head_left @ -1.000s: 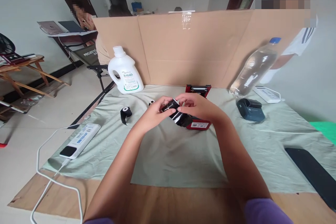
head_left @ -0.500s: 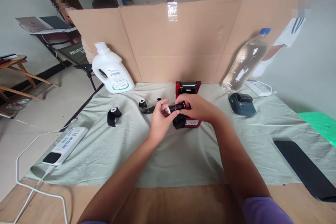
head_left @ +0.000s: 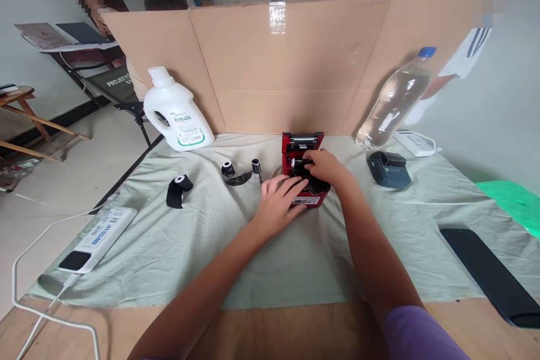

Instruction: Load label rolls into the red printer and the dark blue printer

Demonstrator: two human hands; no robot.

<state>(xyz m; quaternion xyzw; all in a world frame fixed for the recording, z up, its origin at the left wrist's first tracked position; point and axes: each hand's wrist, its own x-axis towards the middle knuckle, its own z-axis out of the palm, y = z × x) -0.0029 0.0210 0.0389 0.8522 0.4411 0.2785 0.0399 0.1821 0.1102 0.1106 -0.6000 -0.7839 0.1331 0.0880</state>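
Note:
A small red and black printer (head_left: 310, 201) stands mid-table with its lid raised. My right hand (head_left: 325, 167) reaches over it, fingers closed on a black roll with a white core (head_left: 297, 163); the roll is at the printer's opening. Fingers spread, my left hand (head_left: 276, 202) lies against the printer's front left edge, over the dark sheet there. To the left are a black roll with a loose strip (head_left: 228, 168), a narrow dark roll (head_left: 255, 165) and another black roll with its tail hanging out (head_left: 180, 184).
A cardboard screen (head_left: 295, 67) stands behind, with a white detergent bottle (head_left: 179, 112) and a water bottle (head_left: 394, 104) before it. To the right are a dark device (head_left: 388, 170) and a phone (head_left: 489, 273); a white power bank with a cable (head_left: 101, 236) lies left. A person sits beyond the screen.
The black roll has gone from between both hands into the printer's opening, held by my right hand. My left hand has let go of it and moved onto the printer's front edge.

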